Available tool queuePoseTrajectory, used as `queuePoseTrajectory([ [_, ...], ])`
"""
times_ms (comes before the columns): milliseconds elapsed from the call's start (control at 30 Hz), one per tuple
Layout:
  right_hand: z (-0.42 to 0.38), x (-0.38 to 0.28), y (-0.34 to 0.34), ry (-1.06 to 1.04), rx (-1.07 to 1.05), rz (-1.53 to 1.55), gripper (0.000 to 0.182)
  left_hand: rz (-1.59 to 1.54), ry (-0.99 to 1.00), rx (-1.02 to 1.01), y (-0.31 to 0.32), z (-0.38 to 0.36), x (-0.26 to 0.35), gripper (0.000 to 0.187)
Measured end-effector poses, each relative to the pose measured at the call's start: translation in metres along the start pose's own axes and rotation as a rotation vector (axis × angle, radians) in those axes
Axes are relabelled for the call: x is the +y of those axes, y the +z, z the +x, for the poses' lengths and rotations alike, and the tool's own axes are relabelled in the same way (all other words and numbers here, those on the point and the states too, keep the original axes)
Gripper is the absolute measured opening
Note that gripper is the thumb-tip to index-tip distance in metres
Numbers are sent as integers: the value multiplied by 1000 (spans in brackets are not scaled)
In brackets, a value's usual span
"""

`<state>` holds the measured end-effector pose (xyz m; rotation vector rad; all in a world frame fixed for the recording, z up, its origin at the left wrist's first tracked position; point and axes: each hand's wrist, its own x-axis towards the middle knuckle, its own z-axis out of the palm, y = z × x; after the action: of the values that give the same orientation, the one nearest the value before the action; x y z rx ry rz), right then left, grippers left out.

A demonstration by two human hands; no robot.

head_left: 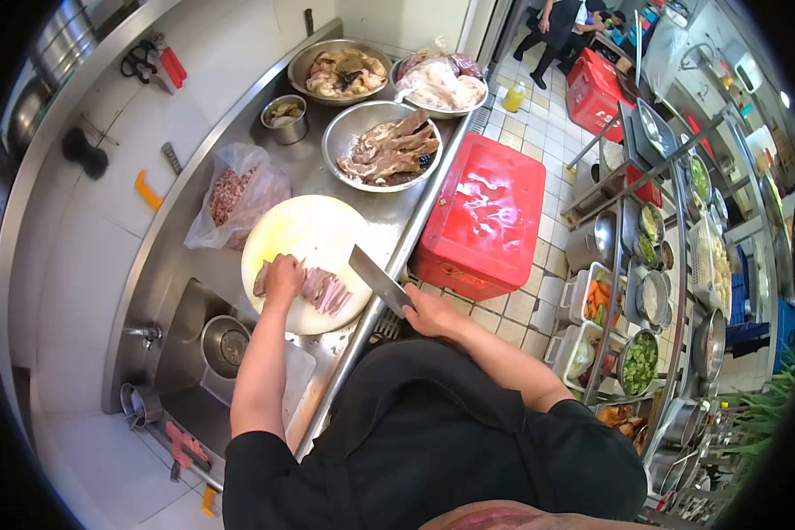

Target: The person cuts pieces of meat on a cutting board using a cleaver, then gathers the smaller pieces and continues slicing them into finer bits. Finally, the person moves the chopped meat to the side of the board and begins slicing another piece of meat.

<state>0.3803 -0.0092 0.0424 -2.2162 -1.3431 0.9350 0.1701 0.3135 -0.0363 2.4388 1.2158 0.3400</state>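
Our left hand (283, 276) is set down over the near-left part of the round cutting board (314, 216), its fingers bunched and bent over a piece of meat (261, 278). We cannot tell whether the fingertips pinch it or only press on it. Just right of that hand, the sliced meat (327, 293) lies in a row of thin strips, inside the board's near-right edge. Our right hand (426, 311) is closed around the handle of the cleaver (378, 278), right of the board and beside the counter's right rim (405, 258). The blade slants far and left, its end by the board's right edge, apart from the strips.

The board's widest bare stretch runs from our left hand to the far edge, with a narrower margin on the near side. At the far left, a plastic bag of chopped meat (230, 194) crowds the board's edge. Beyond the board, a steel bowl of long meat pieces (331, 141) stands at the far right, with bare steel counter (382, 215) between. The sink (181, 305) opens on the left, and a translucent tray (299, 375) sits by the board's near side. Right of the rim, a red cooler (486, 208) stands on the tiled floor (532, 281).
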Motion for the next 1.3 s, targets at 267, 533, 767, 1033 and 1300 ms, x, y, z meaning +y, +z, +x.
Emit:
queuePoseTrajectory([
  [267,-16,0,-16,65,-207,278,43,-87,34,91,0,-57,9,17],
  [533,-6,32,19,-95,-12,325,41,-1,-137,127,26,-81,58,45],
  [767,-6,10,0,-39,-10,174,37,-130,19,299,34,-84,47,57],
  [1033,-1,2,1,-13,-45,198,40,-254,135,268,37,-117,45,33],
  [1300,32,-28,-3,-92,-5,129,42,-158,239,215,11,-133,86,45],
])
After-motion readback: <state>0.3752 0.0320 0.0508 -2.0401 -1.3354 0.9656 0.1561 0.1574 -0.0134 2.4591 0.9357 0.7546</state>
